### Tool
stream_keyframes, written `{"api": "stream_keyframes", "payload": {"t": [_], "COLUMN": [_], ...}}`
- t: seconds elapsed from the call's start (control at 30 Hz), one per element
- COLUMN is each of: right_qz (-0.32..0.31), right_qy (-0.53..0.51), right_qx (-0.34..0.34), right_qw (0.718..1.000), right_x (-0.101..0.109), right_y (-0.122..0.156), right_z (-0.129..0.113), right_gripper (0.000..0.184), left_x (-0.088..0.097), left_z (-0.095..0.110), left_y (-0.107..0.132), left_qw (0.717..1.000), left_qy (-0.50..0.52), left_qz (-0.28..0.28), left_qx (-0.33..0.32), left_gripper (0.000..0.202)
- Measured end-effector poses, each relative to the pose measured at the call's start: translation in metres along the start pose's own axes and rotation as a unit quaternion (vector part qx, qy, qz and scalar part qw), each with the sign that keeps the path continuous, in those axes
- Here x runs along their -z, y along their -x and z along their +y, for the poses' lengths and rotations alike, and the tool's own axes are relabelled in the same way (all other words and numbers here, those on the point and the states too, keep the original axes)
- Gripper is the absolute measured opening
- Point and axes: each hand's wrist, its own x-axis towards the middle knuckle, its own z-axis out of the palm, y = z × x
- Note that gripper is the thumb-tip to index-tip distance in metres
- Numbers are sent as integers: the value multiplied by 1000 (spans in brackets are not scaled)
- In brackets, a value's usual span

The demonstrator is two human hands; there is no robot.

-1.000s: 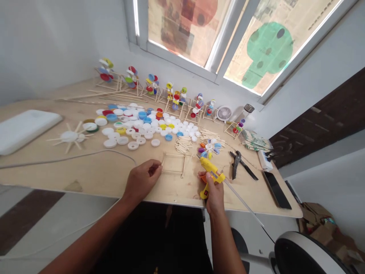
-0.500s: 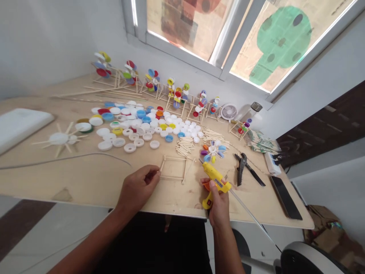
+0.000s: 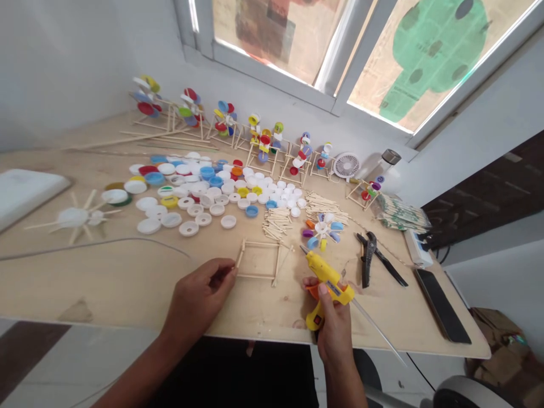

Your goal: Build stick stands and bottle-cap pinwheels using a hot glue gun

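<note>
A small square frame of thin wooden sticks (image 3: 259, 260) lies flat on the plywood table (image 3: 127, 277). My left hand (image 3: 199, 297) pinches the frame's near left corner with closed fingers. My right hand (image 3: 334, 326) grips a yellow hot glue gun (image 3: 327, 280) with an orange trigger. Its nozzle points up and left toward the frame's right side, a short gap away. A clear glue stick pokes out behind the gun.
Several loose bottle caps (image 3: 204, 190) and a pile of short sticks (image 3: 276, 221) lie beyond the frame. A cap pinwheel (image 3: 322, 229), black pliers (image 3: 374, 258), a phone (image 3: 442, 306), a white board (image 3: 25, 192) and finished cap models (image 3: 225, 122) along the window wall surround the spot.
The view has tilted and shifted, so everything sits lower and further right in the picture. Both hands keep their hold; the gun's nozzle stays near the frame's right side.
</note>
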Motion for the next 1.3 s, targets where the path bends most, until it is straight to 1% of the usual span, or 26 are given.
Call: {"api": "stream_keyframes", "payload": {"t": [0.23, 0.47, 0.77, 0.9, 1.07, 1.3], "right_qz": [2, -2, -10, -8, -7, -9], "right_qy": [1, -8, -4, 7, 8, 21], "right_qx": [-9, -25, -16, -16, -7, -6], "right_qw": [1000, 1000, 1000, 1000, 1000, 1000], "right_x": [2, 2, 3, 4, 5, 2], "right_y": [1, 2, 1, 1, 0, 2], "right_z": [3, 3, 2, 3, 4, -2], "right_gripper": [31, 29, 29, 29, 28, 28], "left_x": [3, 12, 24, 30, 38, 52], "left_z": [1, 6, -2, -5, -6, -14], "left_y": [-3, -1, 12, 13, 9, -5], "left_qw": [1000, 998, 997, 996, 994, 990], "left_qy": [3, -13, -26, -33, -42, -78], "left_qz": [-14, -42, -54, -65, -71, -81], "left_qx": [14, 40, 45, 53, 65, 83], "left_gripper": [22, 25, 24, 24, 27, 33]}}
